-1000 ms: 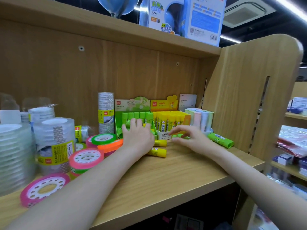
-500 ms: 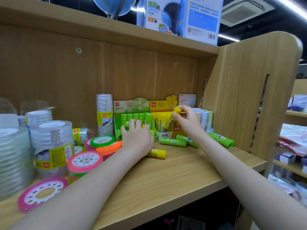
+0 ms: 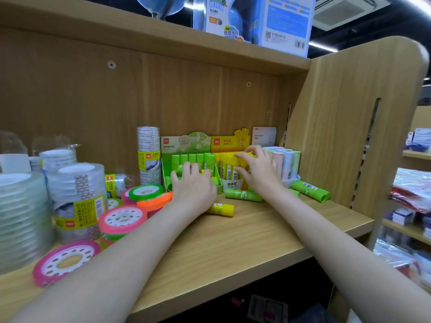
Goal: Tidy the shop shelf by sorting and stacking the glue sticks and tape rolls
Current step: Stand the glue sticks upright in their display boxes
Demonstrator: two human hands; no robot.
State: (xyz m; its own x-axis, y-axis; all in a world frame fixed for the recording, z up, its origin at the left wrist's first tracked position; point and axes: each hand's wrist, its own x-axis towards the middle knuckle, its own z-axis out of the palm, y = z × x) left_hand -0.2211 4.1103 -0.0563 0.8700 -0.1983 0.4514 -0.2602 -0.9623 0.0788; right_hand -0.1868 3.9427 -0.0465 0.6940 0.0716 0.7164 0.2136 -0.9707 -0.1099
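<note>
Wooden shelf (image 3: 268, 231), pale-grained, loaded with stationery. Left hand (image 3: 193, 186) laid palm-down at the front of the green display box (image 3: 190, 157), fingers spread and only loosely bent over green glue sticks there; whether anything was gripped beneath the palm could not be told. Right hand (image 3: 257, 170) reached onto the yellow display box (image 3: 229, 159), fingers arched, tips touching the tops of the upright yellow sticks, nothing pinched. Further right, just beside that box, a white tray of pastel glue sticks (image 3: 285, 162), standing upright.

Loose on the shelf board: one yellow glue stick (image 3: 222, 208) lying on its side, partly hidden under the left wrist; one green glue stick (image 3: 243, 195) lying in front of the yellow box, just left of the right wrist; another green glue stick (image 3: 311, 191) lying near the side panel, well apart from the first.

Left of the boxes, coloured tape rolls: a green roll (image 3: 145, 191) stacked on an orange roll (image 3: 155, 201), a pink roll (image 3: 122, 217) in front of them, a flat pink roll (image 3: 66, 262) nearest the shelf edge. Clear tape stacks (image 3: 77, 197) in wrapped towers further left, a slim tall stack (image 3: 149, 155) upright against the back panel. Globe box (image 3: 254, 22) on the upper shelf.
</note>
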